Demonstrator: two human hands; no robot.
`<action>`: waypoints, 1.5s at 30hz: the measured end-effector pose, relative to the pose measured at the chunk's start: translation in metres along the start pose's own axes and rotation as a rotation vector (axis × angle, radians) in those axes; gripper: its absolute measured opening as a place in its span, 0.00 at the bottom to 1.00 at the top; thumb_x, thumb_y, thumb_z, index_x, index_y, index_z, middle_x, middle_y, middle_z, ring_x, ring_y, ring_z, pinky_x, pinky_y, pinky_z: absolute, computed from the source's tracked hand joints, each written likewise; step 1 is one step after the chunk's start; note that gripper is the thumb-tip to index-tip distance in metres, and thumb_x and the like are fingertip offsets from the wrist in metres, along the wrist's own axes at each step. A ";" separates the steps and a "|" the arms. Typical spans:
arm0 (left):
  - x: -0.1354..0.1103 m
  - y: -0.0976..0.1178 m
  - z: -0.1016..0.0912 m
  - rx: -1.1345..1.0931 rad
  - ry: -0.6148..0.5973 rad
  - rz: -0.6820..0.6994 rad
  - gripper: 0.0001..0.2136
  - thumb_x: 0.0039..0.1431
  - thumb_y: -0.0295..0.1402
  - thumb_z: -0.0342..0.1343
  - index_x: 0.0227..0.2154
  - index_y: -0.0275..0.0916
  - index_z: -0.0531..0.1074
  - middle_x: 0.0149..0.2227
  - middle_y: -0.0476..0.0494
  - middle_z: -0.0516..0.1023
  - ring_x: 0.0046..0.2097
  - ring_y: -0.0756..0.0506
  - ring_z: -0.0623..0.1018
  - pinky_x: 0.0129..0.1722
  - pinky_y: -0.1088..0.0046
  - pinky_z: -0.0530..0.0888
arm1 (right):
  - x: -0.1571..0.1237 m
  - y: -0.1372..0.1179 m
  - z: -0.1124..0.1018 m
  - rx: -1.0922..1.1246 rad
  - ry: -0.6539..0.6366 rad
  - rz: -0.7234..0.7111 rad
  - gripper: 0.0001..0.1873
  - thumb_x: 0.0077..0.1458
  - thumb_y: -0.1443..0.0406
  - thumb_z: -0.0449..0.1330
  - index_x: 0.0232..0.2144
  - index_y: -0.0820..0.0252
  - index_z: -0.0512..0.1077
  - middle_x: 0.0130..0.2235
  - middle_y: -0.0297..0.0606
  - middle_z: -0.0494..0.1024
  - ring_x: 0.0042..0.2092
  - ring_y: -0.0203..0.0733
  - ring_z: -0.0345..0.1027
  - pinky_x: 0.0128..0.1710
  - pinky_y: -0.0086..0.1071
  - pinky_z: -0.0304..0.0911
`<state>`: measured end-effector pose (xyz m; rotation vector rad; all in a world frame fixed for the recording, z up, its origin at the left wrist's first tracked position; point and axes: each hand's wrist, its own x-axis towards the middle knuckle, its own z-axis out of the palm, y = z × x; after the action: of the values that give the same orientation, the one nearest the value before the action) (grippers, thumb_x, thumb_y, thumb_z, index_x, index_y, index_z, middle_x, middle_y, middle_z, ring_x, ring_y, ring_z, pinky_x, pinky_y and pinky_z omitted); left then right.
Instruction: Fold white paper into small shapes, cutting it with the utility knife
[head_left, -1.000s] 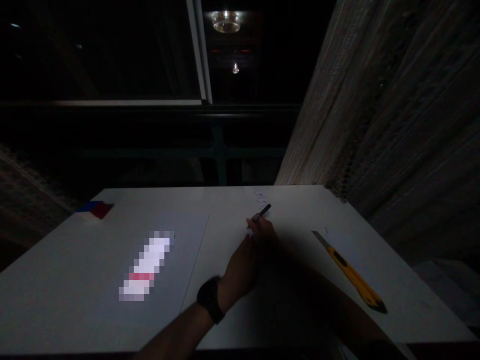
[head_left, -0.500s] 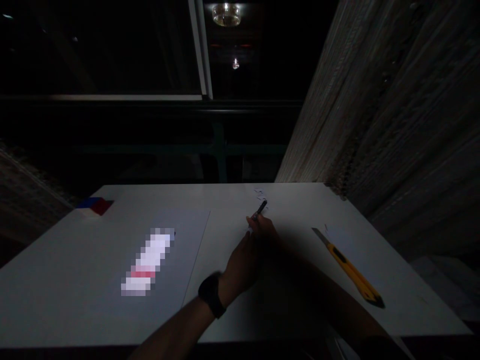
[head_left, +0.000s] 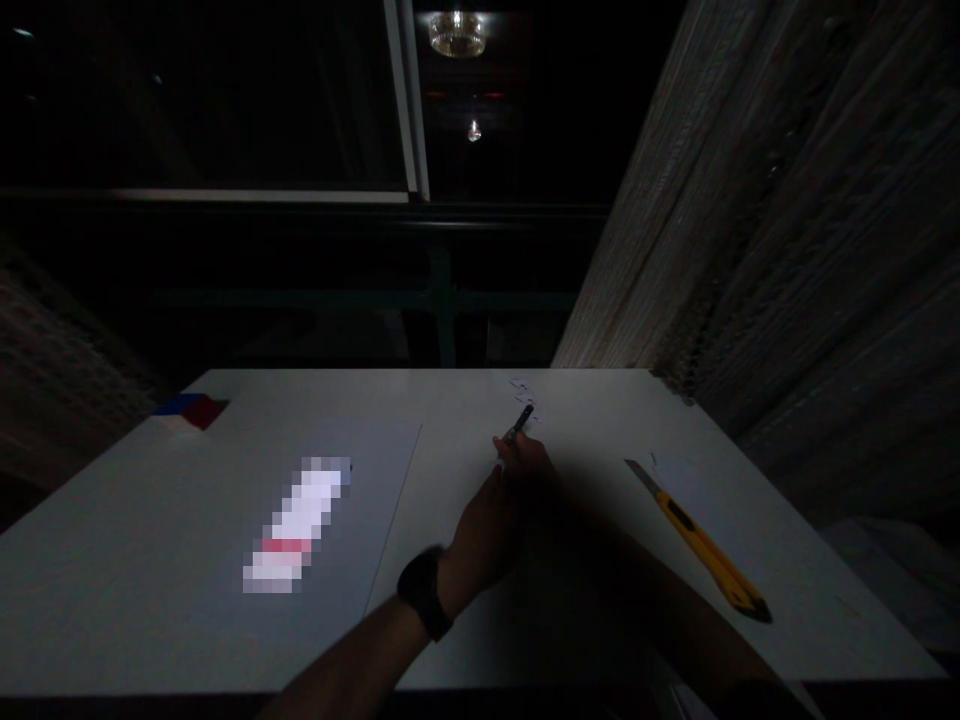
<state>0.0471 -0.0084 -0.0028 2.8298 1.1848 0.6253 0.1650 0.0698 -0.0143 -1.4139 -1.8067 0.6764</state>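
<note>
Near the middle of the white desk (head_left: 150, 560), the right hand (head_left: 534, 462) was pinched around a dark pen (head_left: 520, 423). The pen's lower end met a large pale sheet (head_left: 442, 500) and its upper end tilted away toward the far edge. The right forearm lay in deep shadow, coming in from the lower right.

The left hand (head_left: 484, 535), with a black watch (head_left: 424, 592) on its wrist, rested on the same sheet just behind the right hand. The dim light did not show whether its fingers were curled or flat.

A few small paper scraps (head_left: 523, 385) lay just beyond the pen. To the right, well apart from both hands, a yellow utility knife (head_left: 701, 555) lay slantwise with its blade pushed out. At the far left corner sat a red and blue block (head_left: 191, 409). A long pale thing (head_left: 296, 525), too blurred to identify, lay left of the sheet.
</note>
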 end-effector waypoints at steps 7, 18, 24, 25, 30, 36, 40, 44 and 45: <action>-0.001 0.000 0.005 0.019 0.001 0.001 0.26 0.55 0.21 0.44 0.58 0.28 0.50 0.56 0.28 0.62 0.57 0.38 0.63 0.57 0.56 0.61 | 0.000 0.001 0.000 -0.011 -0.002 -0.035 0.11 0.54 0.57 0.50 0.24 0.56 0.60 0.23 0.33 0.70 0.26 0.37 0.65 0.28 0.28 0.57; -0.001 0.000 0.001 -0.007 0.015 -0.003 0.27 0.54 0.20 0.43 0.58 0.28 0.48 0.57 0.26 0.61 0.57 0.38 0.64 0.55 0.55 0.63 | 0.001 0.002 0.001 -0.022 -0.001 -0.009 0.11 0.53 0.57 0.52 0.23 0.56 0.60 0.23 0.34 0.71 0.26 0.37 0.65 0.27 0.28 0.57; -0.001 0.001 0.000 0.012 0.020 0.008 0.27 0.54 0.19 0.42 0.59 0.27 0.47 0.57 0.25 0.60 0.57 0.37 0.63 0.55 0.55 0.62 | 0.001 0.003 0.001 0.003 0.007 -0.001 0.13 0.53 0.56 0.51 0.22 0.56 0.59 0.22 0.33 0.70 0.25 0.37 0.65 0.26 0.28 0.58; -0.001 0.001 0.000 0.013 0.013 0.003 0.27 0.54 0.20 0.42 0.58 0.27 0.47 0.56 0.26 0.61 0.57 0.38 0.64 0.55 0.55 0.63 | 0.001 0.004 0.001 0.005 0.008 -0.001 0.13 0.53 0.56 0.51 0.22 0.56 0.59 0.23 0.33 0.70 0.25 0.37 0.65 0.26 0.28 0.58; 0.001 0.001 -0.001 0.019 0.013 -0.005 0.26 0.55 0.20 0.43 0.58 0.27 0.49 0.56 0.26 0.62 0.56 0.38 0.65 0.55 0.56 0.63 | 0.001 0.004 0.002 0.012 0.007 0.004 0.13 0.53 0.55 0.51 0.22 0.55 0.59 0.23 0.34 0.71 0.26 0.37 0.66 0.27 0.28 0.58; -0.001 -0.001 0.007 0.059 -0.008 0.015 0.23 0.56 0.21 0.43 0.56 0.27 0.53 0.54 0.28 0.65 0.57 0.38 0.65 0.56 0.56 0.61 | 0.000 0.001 -0.003 0.081 0.036 0.018 0.12 0.52 0.55 0.51 0.23 0.55 0.60 0.23 0.34 0.72 0.26 0.38 0.68 0.27 0.28 0.60; -0.005 -0.003 0.013 0.109 -0.012 0.014 0.20 0.57 0.23 0.43 0.54 0.28 0.57 0.53 0.28 0.67 0.57 0.37 0.65 0.55 0.55 0.62 | 0.000 0.005 -0.009 0.111 0.101 0.073 0.14 0.53 0.54 0.50 0.23 0.56 0.60 0.24 0.35 0.74 0.27 0.38 0.69 0.28 0.28 0.61; -0.007 -0.003 0.013 0.117 0.010 0.023 0.19 0.57 0.24 0.43 0.53 0.28 0.58 0.52 0.28 0.67 0.56 0.36 0.66 0.54 0.54 0.64 | -0.002 0.008 -0.011 0.095 0.077 0.051 0.13 0.53 0.55 0.50 0.23 0.56 0.61 0.24 0.35 0.74 0.26 0.38 0.69 0.27 0.28 0.61; -0.007 -0.003 0.013 0.113 0.012 0.019 0.19 0.57 0.24 0.43 0.53 0.27 0.58 0.52 0.27 0.68 0.56 0.36 0.66 0.54 0.55 0.64 | -0.002 0.008 -0.011 0.085 0.075 0.041 0.13 0.53 0.55 0.50 0.23 0.56 0.61 0.24 0.35 0.74 0.26 0.38 0.69 0.27 0.28 0.61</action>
<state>0.0454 -0.0089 -0.0179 2.9371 1.2345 0.5951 0.1786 0.0697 -0.0146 -1.4039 -1.6760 0.7040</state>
